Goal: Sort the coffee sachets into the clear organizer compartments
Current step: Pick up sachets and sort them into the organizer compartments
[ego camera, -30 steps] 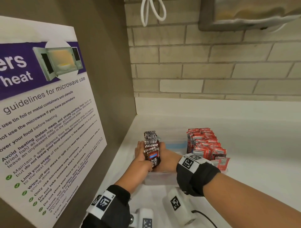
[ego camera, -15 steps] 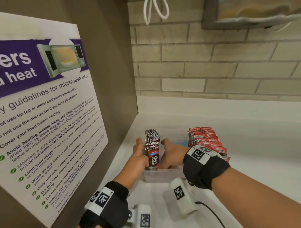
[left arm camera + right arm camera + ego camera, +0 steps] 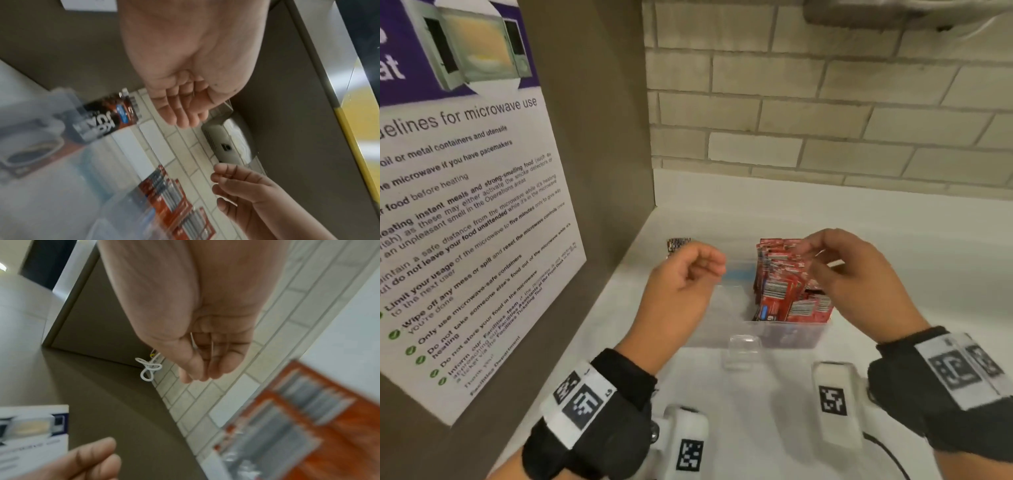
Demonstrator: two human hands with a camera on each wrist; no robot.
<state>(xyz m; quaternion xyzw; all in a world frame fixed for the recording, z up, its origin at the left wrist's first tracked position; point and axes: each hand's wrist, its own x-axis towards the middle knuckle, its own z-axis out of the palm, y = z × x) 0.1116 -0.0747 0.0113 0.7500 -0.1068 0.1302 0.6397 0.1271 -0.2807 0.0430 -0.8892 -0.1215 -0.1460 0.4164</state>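
- Right hand [image 3: 859,284]: fingers [image 3: 822,270] are curling loosely over the top edges of the red sachets [image 3: 787,291]. The wrist view is blurred, so I cannot tell whether they are pinching one or only brushing the tops; nothing is showing between the fingertips there.
- Left hand [image 3: 681,287]: fingers [image 3: 705,262] are hanging loosely curled and holding nothing, hovering above the left side of the clear organizer [image 3: 756,334].
- The dark sachets [image 3: 678,245] are standing on edge in the left compartment, just behind and beside the left fingers, apart from them. The left wrist view is showing their printed faces through the plastic wall.
- The red sachets are standing packed in the right compartment, the front ones leaning toward the near wall, directly under the right fingers.
- The middle compartment is looking bare from the head view.
- Handling judgement: the sachets are probably light, thin, flexible foil packets with a slick surface. A single one is likely to bend and slip; a stack is likely to fan out if squeezed off-centre.
- Best hold, as I judge it: pinching the flat faces near the sealed top edge, or clamping a small stack between both palms.
- The organizer is sitting on the white counter [image 3: 911,274], near the corner where the brick wall [image 3: 825,102] is meeting the panel carrying the microwave notice [image 3: 465,205].
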